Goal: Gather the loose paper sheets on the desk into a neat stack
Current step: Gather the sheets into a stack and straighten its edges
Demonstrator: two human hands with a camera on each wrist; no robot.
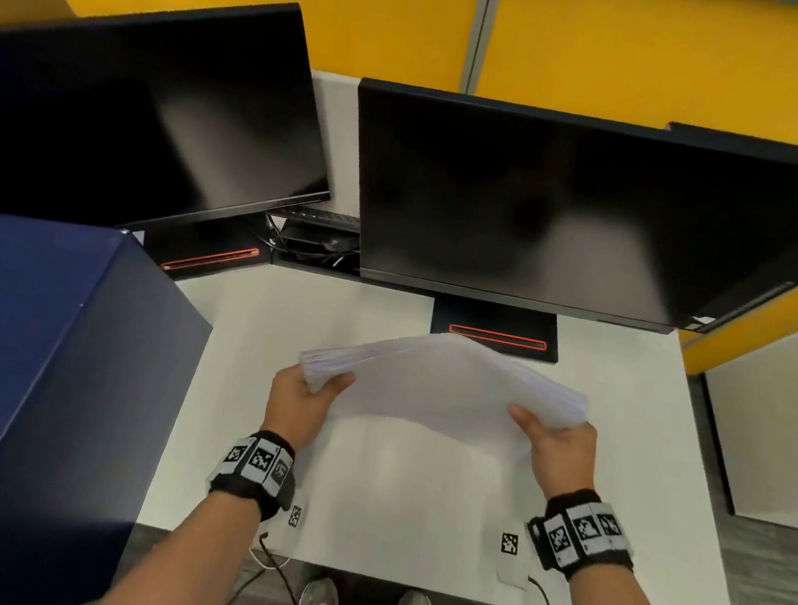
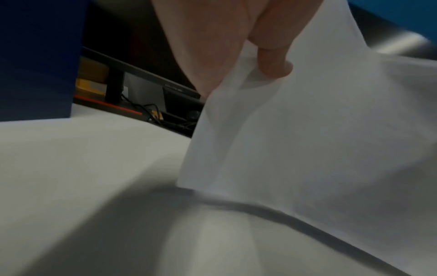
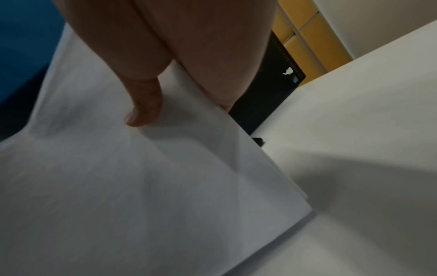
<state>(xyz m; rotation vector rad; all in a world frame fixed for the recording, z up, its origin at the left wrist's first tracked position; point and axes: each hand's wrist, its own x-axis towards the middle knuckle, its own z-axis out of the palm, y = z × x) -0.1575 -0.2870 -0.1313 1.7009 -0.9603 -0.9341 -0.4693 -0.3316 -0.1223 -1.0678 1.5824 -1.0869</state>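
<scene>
A bundle of white paper sheets point(image 1: 442, 387) is held above the white desk point(image 1: 254, 335), bowed upward in the middle. My left hand point(image 1: 312, 392) grips its left edge, thumb on the near face, as the left wrist view shows with the thumb point(image 2: 272, 63) pressing the paper point(image 2: 307, 140). My right hand point(image 1: 553, 439) grips the right edge; in the right wrist view the thumb point(image 3: 144, 110) lies on the sheets point(image 3: 141, 186) with fingers behind. The sheets' lower edge hangs close to the desk; whether it touches is unclear.
Two dark monitors point(image 1: 134, 118) point(image 1: 571, 212) stand at the back of the desk, with their bases point(image 1: 495, 335) just beyond the paper. A large dark blue box point(image 1: 29, 384) fills the left side. Yellow partitions point(image 1: 664, 49) enclose the desk. Small marker tags point(image 1: 509, 543) lie near the front edge.
</scene>
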